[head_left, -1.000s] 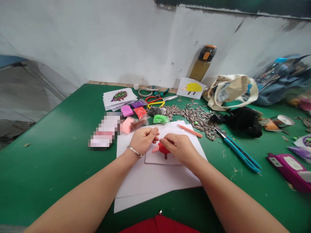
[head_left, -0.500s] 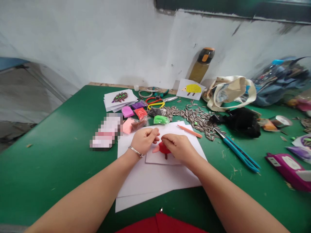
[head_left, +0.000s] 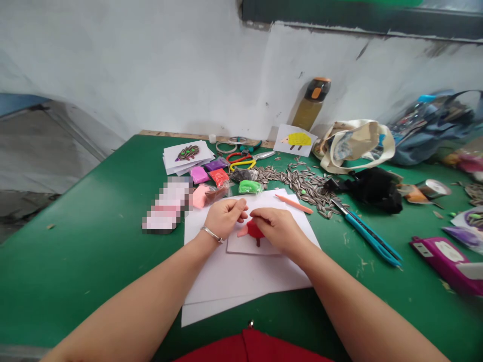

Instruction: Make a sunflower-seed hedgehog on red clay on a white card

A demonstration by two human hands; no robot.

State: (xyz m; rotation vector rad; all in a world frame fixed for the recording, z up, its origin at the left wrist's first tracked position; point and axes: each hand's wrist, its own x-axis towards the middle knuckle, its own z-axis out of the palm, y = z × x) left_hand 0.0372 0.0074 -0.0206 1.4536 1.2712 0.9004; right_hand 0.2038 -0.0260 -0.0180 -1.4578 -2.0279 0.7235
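Note:
My left hand (head_left: 225, 217), with a silver bracelet on its wrist, is pinched together just left of a red clay shape (head_left: 255, 231). If the fingertips hold anything, it is too small to see. The fingertips of my right hand (head_left: 277, 230) press on the top of the red clay, hiding part of it. A pink clay piece (head_left: 243, 231) touches the red clay's left side. Both lie on a white card (head_left: 245, 245), which rests on loose white paper sheets (head_left: 226, 284).
On the green table (head_left: 86, 251) lie an orange pencil (head_left: 294, 204), sunflower seed shells (head_left: 298, 180), clay packets (head_left: 249, 187), scissors (head_left: 243, 160), and a blue craft knife (head_left: 370, 239). A pixelated blurred patch (head_left: 166, 205) lies left of the paper. A bottle (head_left: 311, 103) and cloth bag (head_left: 356, 146) stand behind.
The whole view has drifted slightly, with the table objects shifting left in the picture. My hands stay over the red clay with little visible movement.

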